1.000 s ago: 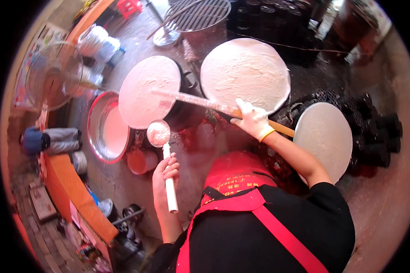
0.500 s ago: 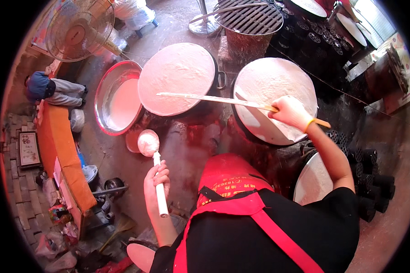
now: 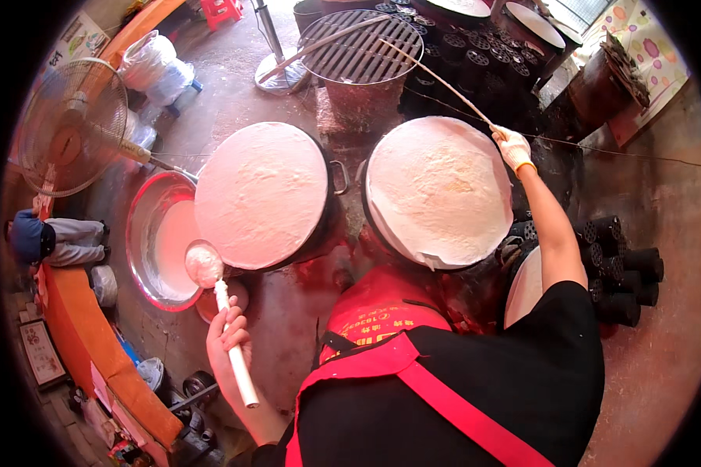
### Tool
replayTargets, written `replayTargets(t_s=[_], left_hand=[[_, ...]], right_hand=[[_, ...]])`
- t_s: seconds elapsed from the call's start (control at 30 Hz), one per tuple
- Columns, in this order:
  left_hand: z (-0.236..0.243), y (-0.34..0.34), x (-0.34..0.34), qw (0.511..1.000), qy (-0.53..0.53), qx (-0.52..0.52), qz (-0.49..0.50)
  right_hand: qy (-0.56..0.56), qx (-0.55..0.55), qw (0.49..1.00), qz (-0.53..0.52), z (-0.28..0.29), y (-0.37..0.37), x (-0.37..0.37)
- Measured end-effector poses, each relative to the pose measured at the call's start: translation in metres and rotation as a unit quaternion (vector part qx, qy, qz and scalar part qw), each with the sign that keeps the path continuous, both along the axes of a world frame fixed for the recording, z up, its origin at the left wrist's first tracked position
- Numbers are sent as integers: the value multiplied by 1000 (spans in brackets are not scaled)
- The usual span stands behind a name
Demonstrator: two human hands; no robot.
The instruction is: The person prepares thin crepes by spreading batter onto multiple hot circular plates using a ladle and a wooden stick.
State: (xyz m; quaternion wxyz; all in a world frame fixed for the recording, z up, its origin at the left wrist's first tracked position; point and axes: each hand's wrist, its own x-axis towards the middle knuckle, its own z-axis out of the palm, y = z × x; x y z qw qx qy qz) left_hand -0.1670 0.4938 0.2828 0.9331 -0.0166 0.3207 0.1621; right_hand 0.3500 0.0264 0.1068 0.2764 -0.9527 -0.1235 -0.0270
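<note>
My left hand (image 3: 227, 331) is closed on the white handle of a ladle (image 3: 204, 267), whose bowl holds pale batter. Beside it sit a red-rimmed metal basin of batter (image 3: 177, 245) and a round griddle coated in pale batter (image 3: 257, 194). A second griddle (image 3: 436, 187) carries a thin pale sheet with a ragged lower edge and a yellowish middle. Beyond its upper right rim, my gloved right hand (image 3: 512, 146) grips a long thin wooden stick (image 3: 436, 74), angled up so its far end is over a round slatted grate (image 3: 360, 53).
A standing fan (image 3: 70, 136) and an orange partition (image 3: 93, 335) line the left, where a person (image 3: 54, 240) sits. Black perforated cylinders (image 3: 623, 280) are stacked at right and back. Another pale round surface (image 3: 522, 292) shows behind my right arm. A wire (image 3: 600, 144) crosses the right side.
My right hand has moved up and rightward, swinging the stick from over the griddles up toward the grate. The ladle in my left hand sits further left, nearer the basin. The view has shifted.
</note>
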Motion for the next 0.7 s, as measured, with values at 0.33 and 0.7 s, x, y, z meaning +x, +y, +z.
replayTargets(t_s=[0.33, 0.7], left_hand=[[23, -37, 14, 998, -21, -36, 49], [-3, 42, 28, 997, -38, -63, 24]], right_hand=[[119, 156, 981, -10, 3, 14, -28], [57, 36, 995, 75, 225, 107, 10]])
